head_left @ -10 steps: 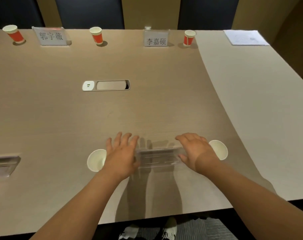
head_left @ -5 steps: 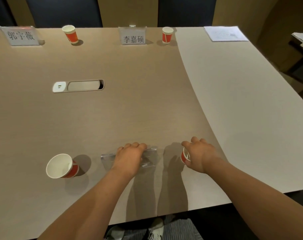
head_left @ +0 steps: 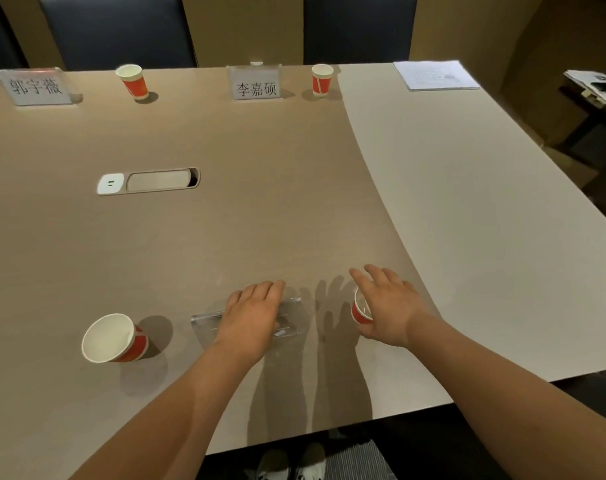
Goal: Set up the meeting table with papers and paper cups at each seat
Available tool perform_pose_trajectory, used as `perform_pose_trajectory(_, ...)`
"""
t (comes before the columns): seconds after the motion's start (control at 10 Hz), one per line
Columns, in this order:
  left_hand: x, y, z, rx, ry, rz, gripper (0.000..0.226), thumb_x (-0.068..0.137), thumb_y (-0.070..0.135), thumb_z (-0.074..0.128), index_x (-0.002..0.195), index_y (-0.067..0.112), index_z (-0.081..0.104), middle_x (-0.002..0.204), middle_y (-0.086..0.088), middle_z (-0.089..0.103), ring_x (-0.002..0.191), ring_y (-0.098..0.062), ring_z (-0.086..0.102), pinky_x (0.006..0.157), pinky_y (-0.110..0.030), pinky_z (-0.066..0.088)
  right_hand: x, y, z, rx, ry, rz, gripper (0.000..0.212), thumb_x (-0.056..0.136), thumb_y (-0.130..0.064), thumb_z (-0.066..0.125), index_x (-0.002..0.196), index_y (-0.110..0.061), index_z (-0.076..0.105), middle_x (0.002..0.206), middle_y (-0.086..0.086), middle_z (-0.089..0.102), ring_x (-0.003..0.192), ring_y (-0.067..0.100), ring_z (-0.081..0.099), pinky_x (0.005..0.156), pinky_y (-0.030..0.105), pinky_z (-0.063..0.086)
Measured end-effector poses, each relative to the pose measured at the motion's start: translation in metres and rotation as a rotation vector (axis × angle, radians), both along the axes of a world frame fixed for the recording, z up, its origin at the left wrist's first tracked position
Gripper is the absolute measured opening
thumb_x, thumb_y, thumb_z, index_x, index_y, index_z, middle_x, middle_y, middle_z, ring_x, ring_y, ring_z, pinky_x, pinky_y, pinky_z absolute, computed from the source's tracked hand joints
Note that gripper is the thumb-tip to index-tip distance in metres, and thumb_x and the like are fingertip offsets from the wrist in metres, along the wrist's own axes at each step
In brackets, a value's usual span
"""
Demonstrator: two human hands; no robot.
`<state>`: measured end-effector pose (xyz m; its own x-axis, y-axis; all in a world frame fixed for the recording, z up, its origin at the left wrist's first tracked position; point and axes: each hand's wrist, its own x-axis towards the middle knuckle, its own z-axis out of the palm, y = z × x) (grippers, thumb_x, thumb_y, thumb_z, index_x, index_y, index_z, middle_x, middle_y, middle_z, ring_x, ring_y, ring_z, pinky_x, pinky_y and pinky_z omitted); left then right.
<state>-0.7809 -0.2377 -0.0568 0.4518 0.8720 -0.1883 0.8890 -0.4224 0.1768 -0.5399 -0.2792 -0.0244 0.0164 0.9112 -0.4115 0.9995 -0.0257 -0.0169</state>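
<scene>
While the left hand (head_left: 251,322) lies flat on the clear name stand (head_left: 291,315), right hand (head_left: 391,311) fingers (head_left: 360,277) spread beside a paper cup (head_left: 359,310).

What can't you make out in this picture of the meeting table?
- Clear name stand, head view: the left hand covers its middle; any name is unreadable.
- Near right cup: the right hand hides most of it; the grip is unclear.
- Paper sheet at the far corner: print too small to read.
- Side table items: cut off by the right edge.
</scene>
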Motion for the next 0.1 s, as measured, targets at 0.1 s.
perform_pose_trajectory(0.1, -0.0004, -0.0023, 0.0122, 0.075, -0.093, -0.031, 0.058, 0.088, 0.031, 0.062, 0.141, 0.022, 0.039, 0.142, 0.000, 0.047, 0.132, -0.023, 0.043, 0.109, -0.037, 0.031, -0.0046, -0.0061, 0.0121, 0.142, 0.052, -0.029, 0.068, 0.085, -0.049, 0.056, 0.143, -0.025, 0.029, 0.148, 0.004, 0.037, 0.133, 0.028, 0.039, 0.105, 0.043, 0.039)
